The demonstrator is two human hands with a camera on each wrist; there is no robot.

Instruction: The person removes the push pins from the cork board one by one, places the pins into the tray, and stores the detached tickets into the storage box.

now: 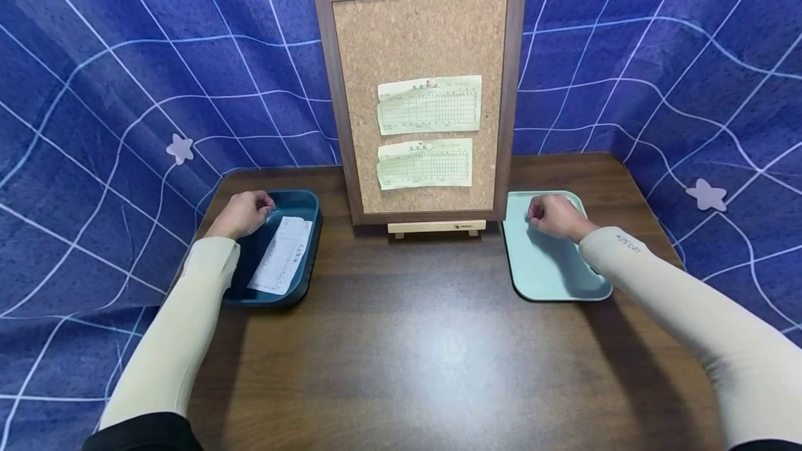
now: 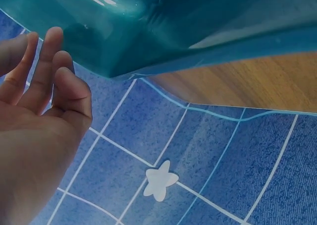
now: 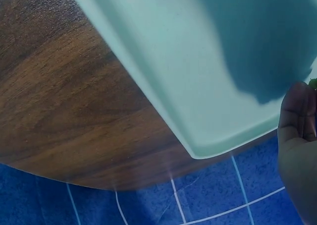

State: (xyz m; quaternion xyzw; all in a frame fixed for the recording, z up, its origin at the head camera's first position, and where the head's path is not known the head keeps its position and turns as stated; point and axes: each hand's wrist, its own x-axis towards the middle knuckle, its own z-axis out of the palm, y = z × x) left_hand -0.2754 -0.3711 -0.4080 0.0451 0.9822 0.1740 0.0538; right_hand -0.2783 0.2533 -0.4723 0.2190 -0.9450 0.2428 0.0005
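My left hand (image 1: 243, 213) is over the far left part of a deep dark-teal tray (image 1: 315, 218). White printed slips (image 1: 282, 256) lie in that tray. In the left wrist view its fingers (image 2: 58, 81) are loosely bent, and nothing shows between them. My right hand (image 1: 556, 216) hovers above a shallow pale-green tray (image 1: 532, 277), casting a shadow on it. At its fingertips, a small green thing (image 3: 313, 83) peeks out at the edge of the right wrist view, pinched; its kind is too hidden to tell.
A framed cork board (image 1: 420, 33) stands on a small wooden easel (image 1: 436, 227) at the back centre. Two pale-green printed forms, an upper form (image 1: 429, 113) and a lower form (image 1: 426, 171), are pinned to it. A blue curtain (image 1: 250, 89) surrounds the brown table (image 1: 407, 339).
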